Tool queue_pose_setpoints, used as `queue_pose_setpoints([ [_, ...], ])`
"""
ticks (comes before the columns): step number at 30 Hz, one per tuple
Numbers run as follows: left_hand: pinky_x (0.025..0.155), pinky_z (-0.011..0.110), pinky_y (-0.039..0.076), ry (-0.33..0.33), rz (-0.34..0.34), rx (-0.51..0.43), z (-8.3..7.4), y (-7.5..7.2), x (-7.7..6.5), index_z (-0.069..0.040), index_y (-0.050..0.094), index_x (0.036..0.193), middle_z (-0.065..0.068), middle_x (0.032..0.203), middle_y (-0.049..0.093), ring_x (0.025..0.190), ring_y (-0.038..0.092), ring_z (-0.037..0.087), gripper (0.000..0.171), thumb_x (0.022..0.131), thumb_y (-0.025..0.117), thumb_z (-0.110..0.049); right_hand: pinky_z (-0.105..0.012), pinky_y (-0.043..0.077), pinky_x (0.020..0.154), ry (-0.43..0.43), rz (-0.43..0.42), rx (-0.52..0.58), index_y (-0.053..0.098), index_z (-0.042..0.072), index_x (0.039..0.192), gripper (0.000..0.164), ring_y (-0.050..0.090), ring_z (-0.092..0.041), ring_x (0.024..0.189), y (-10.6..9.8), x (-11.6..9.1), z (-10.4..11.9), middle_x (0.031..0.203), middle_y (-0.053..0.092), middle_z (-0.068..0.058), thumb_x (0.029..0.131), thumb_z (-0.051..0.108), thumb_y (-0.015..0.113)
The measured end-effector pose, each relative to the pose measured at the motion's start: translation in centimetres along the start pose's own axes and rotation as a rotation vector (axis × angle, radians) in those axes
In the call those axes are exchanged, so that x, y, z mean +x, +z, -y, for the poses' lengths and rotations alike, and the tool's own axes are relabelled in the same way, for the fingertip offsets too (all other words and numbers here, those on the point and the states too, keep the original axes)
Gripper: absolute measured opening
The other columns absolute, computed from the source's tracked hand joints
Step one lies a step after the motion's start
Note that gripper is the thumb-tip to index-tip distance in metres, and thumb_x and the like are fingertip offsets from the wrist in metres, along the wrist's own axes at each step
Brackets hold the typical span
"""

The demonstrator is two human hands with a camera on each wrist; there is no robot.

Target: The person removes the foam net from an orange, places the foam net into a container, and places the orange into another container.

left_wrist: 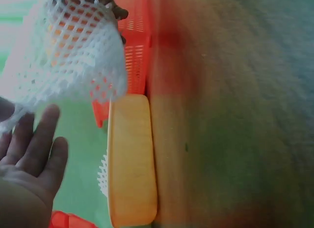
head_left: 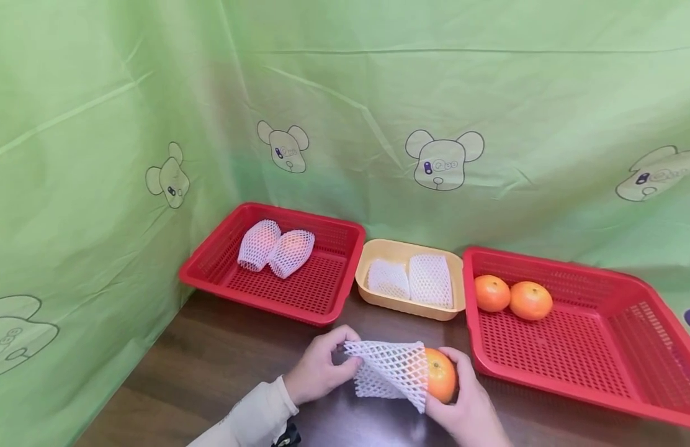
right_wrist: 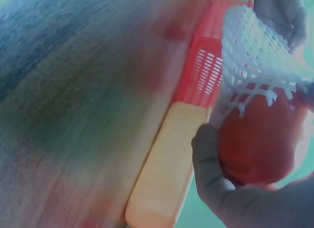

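Observation:
My right hand (head_left: 469, 406) grips an orange (head_left: 441, 375) from its right side, thumb below and fingers over the top. A white foam net sleeve (head_left: 386, 369) covers the orange's left part, its open edge around the fruit. At the sleeve's far left corner, my left hand (head_left: 321, 367) pinches the foam between thumb and fingers. In the left wrist view the foam net (left_wrist: 73, 56) stretches away from the left hand (left_wrist: 32, 159). The right wrist view shows the orange (right_wrist: 260, 139) half inside the net, resting in the curled right hand (right_wrist: 216, 174).
A red basket (head_left: 255, 303) at the left holds two net-wrapped fruits (head_left: 275, 248). In the middle, a yellow tray (head_left: 403, 308) carries flat foam sleeves (head_left: 430, 279). Two bare oranges (head_left: 512, 298) lie in the right red basket (head_left: 568, 397). A green printed cloth (head_left: 350, 93) hangs behind.

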State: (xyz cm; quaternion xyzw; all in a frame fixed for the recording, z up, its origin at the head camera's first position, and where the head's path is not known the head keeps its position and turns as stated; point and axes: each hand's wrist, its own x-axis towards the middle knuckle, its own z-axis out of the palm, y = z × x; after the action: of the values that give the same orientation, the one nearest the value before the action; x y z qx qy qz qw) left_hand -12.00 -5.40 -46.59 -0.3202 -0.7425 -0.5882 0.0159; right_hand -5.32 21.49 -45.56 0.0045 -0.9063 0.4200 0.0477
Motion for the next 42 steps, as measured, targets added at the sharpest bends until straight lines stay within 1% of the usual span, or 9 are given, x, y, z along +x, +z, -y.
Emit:
queue_pose_setpoints([
  [5,0.069,0.029,0.054,-0.017,-0.047,-0.032,-1.1,-1.2,1.2,-0.007,0.062,0.102,0.003,0.092,0.062,0.081,0.06,0.011,0.016,0.09,0.063,0.004,-0.041,0.048,0.078,0.03,-0.014,-0.066,0.046,0.009,0.137,0.082,0.059,-0.022,0.093,-1.0,0.0,-0.4,0.111,0.064,-0.011,0.074,0.035,0.09],
  [10,0.084,0.033,0.052,-0.023,0.057,0.214,-3.5,-3.9,5.1,-0.012,0.067,0.115,-0.004,0.105,0.064,0.093,0.06,0.011,0.02,0.096,0.065,-0.006,-0.041,0.049,0.079,0.05,0.08,-0.075,0.046,0.008,0.137,0.082,0.06,-0.02,0.092,-1.5,0.0,-1.3,0.115,0.064,-0.01,0.073,0.035,0.09],
  [17,0.091,0.031,0.049,-0.019,0.31,0.488,-5.4,-6.1,15.7,-0.008,0.068,0.124,0.003,0.11,0.068,0.099,0.061,0.015,0.026,0.099,0.067,-0.014,-0.038,0.049,0.075,0.046,0.136,-0.055,0.049,0.009,0.135,0.08,0.06,-0.016,0.088,-1.3,-0.2,-2.2,0.113,0.063,-0.008,0.071,0.032,0.091],
  [21,0.092,0.028,0.044,-0.033,0.475,0.614,-3.9,-5.7,22.4,-0.007,0.069,0.111,0.004,0.105,0.066,0.1,0.058,0.016,0.013,0.1,0.063,-0.01,-0.037,0.049,0.075,0.07,0.16,-0.041,0.049,0.011,0.136,0.08,0.059,-0.016,0.089,-1.0,-0.4,-2.3,0.113,0.063,-0.006,0.071,0.033,0.091],
  [25,0.084,0.025,0.041,-0.097,0.581,0.724,-1.6,-4.5,26.6,-0.006,0.06,0.088,0.005,0.091,0.058,0.089,0.052,0.017,0.012,0.098,0.055,-0.001,-0.037,0.049,0.076,0.082,0.159,-0.026,0.05,0.011,0.135,0.08,0.059,-0.016,0.089,-0.7,-0.6,-2.3,0.112,0.063,-0.006,0.071,0.033,0.091],
  [29,0.081,0.023,0.04,-0.169,0.625,0.807,0.5,-2.7,28.3,-0.005,0.061,0.089,0.006,0.094,0.059,0.091,0.053,0.018,0.016,0.094,0.049,0.005,-0.036,0.049,0.076,0.097,0.169,-0.019,0.05,0.011,0.135,0.079,0.059,-0.015,0.089,-0.7,-0.6,-2.4,0.111,0.063,-0.006,0.071,0.032,0.091],
  [34,0.099,0.029,0.043,-0.182,0.596,0.943,1.8,-0.4,28.8,-0.011,0.067,0.127,0.003,0.126,0.065,0.12,0.057,0.019,0.028,0.101,0.055,-0.01,-0.036,0.049,0.076,0.091,0.171,-0.032,0.05,0.011,0.135,0.08,0.059,-0.014,0.088,-0.9,-0.4,-2.3,0.112,0.063,-0.004,0.07,0.034,0.091],
  [38,0.101,0.039,0.043,-0.158,0.518,1.02,1.0,0.4,28.4,-0.017,0.063,0.133,0.002,0.131,0.062,0.124,0.055,0.021,0.032,0.102,0.06,-0.021,-0.035,0.049,0.077,0.081,0.169,-0.032,0.05,0.012,0.135,0.08,0.059,-0.013,0.088,-1.1,-0.3,-2.3,0.113,0.062,-0.003,0.071,0.035,0.091],
  [42,0.089,0.037,0.048,-0.116,0.492,1.031,-0.6,0.7,26.9,-0.015,0.068,0.115,0.0,0.111,0.065,0.107,0.06,0.018,0.017,0.099,0.062,-0.018,-0.034,0.049,0.076,0.092,0.179,-0.026,0.05,0.012,0.135,0.079,0.059,-0.013,0.088,-1.3,-0.4,-2.3,0.113,0.062,-0.002,0.072,0.035,0.091],
])
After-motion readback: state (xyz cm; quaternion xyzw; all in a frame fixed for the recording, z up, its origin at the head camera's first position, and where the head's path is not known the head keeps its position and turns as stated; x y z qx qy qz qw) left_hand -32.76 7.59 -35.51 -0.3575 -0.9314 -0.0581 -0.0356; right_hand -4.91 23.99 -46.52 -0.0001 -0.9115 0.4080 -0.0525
